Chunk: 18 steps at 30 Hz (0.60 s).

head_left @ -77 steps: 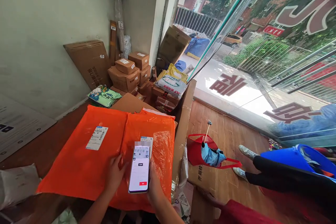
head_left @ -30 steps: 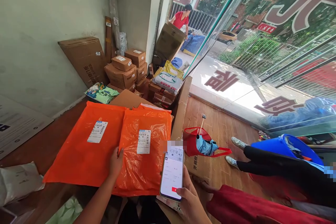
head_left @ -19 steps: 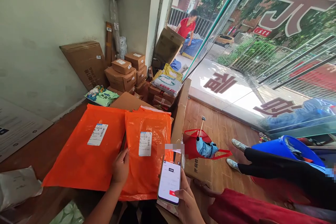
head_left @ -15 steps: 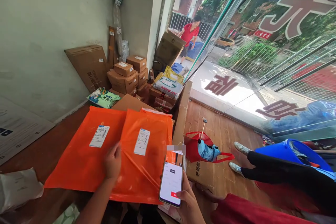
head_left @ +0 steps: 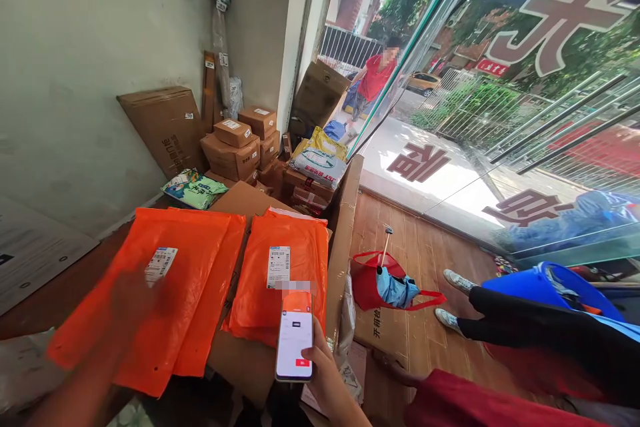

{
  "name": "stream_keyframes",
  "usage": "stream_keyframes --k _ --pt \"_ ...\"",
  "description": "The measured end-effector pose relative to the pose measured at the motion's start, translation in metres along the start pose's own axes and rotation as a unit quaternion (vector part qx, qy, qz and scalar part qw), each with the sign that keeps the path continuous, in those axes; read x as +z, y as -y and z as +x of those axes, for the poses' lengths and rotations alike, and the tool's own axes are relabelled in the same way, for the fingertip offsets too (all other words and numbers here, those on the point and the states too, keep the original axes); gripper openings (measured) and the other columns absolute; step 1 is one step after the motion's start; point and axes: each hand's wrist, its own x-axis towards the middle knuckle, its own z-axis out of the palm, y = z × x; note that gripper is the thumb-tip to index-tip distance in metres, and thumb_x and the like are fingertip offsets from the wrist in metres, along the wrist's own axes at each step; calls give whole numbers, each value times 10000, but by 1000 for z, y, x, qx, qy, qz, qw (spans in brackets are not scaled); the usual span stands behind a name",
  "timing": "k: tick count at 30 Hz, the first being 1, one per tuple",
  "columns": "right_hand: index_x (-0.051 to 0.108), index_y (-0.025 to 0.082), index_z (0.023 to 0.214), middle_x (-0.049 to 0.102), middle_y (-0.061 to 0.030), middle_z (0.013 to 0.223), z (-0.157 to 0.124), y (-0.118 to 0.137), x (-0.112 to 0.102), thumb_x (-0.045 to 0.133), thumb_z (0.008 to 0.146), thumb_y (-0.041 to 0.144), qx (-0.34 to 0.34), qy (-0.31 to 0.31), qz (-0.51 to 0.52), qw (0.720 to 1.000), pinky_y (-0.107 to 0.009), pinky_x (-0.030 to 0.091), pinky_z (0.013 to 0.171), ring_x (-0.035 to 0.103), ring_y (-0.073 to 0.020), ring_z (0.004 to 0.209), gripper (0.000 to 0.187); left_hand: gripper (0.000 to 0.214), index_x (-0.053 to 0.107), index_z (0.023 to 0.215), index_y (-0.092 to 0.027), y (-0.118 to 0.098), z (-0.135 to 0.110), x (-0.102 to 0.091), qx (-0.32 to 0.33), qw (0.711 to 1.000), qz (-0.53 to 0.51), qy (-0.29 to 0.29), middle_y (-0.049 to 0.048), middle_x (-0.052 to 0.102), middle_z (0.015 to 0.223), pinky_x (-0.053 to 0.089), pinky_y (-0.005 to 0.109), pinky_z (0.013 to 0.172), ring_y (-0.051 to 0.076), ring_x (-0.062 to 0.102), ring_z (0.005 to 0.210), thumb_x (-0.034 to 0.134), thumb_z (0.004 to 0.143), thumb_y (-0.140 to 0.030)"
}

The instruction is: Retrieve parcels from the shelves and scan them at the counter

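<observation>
The wide brown cardboard sheet (head_left: 250, 199) lies under everything I am handling, its upright flap running along the right edge. On its left part lies the big flat orange plastic mailer bag with a white label (head_left: 165, 267), shifted to the left and partly covering another orange bag below it. My left hand (head_left: 131, 299) is blurred and lies on that mailer's lower left part; I cannot tell whether its fingers are spread or pinching the plastic. Beside it, further right on the cardboard, lies the second orange plastic mailer bag with a white barcode label (head_left: 280, 267), touched by neither hand. My right hand (head_left: 327, 377) is wrapped around the lower edge of a slim smartphone with a lit white screen (head_left: 295, 337), thumb on its right side, held just above the near end of that second bag. Behind the bags stand stacked brown cardboard boxes (head_left: 240, 143) against the wall. On the wooden floor to the right sits a red tote bag (head_left: 367, 280).
</observation>
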Motion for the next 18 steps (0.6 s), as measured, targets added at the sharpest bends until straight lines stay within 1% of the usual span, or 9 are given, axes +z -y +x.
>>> stream_keyframes --k 1,2,3,5,8,10,12,16,18 --pt "586 274 1123 726 1 1000 9 -6 6 682 529 205 -1 6 0 1000 -291 464 703 630 -190 793 605 704 495 1326 -30 -9 -12 17 41 999 -1 -15 249 407 1468 274 599 1115 462 280 1402 473 722 -391" --pt "591 267 1107 726 -5 1003 18 -11 11 693 536 224 -6 12 1 1000 -293 468 717 633 -190 807 582 682 518 1319 -60 -18 -25 35 113 993 -17 2 222 326 1535 221 535 1167 399 205 1457 447 756 -438" --pt "595 260 1097 725 -13 1011 28 -15 15 705 553 251 -15 19 1 1000 -299 473 740 638 -195 835 555 680 544 1306 -80 -27 -39 53 168 985 -35 26 198 334 1541 224 474 1183 348 226 1462 429 760 -468" --pt "594 249 1094 720 -28 1040 45 -21 23 735 598 336 -23 35 -5 999 -326 483 804 645 -210 901 523 708 606 1232 -89 -44 -65 88 188 979 -66 49 226 412 1478 305 494 1146 377 323 1411 446 730 -562" --pt "573 251 1099 706 -31 1084 64 -20 35 763 629 495 -27 50 -19 998 -372 487 874 648 -228 953 562 689 628 1147 -100 -59 -90 125 154 970 -179 53 244 548 1316 363 533 1099 388 464 1291 432 735 -616" --pt "568 250 1071 698 -26 1090 72 -15 42 755 649 558 -44 55 -26 997 -367 487 884 645 -220 965 555 640 622 1091 -119 -64 -99 139 133 968 -208 48 232 611 1203 396 547 1065 375 533 1201 391 759 -615" --pt "572 245 1036 690 -25 1105 76 -9 48 736 679 588 -61 57 -31 996 -350 484 892 638 -209 992 521 609 607 1068 -134 -67 -104 146 121 968 -216 48 215 634 1145 420 554 1034 369 558 1150 378 774 -615" --pt "582 249 1031 688 -19 1103 80 -1 54 723 691 625 -68 54 -35 996 -351 483 914 633 -206 1016 527 629 589 1092 -102 -68 -108 150 109 965 -230 57 226 623 1159 433 538 1023 376 552 1155 440 756 -612" --pt "584 245 1037 688 -23 1102 80 0 54 717 694 636 -67 55 -38 996 -358 483 922 634 -212 1021 537 610 579 1113 -93 -68 -107 151 98 965 -235 60 224 626 1154 458 519 999 361 577 1123 468 747 -568"
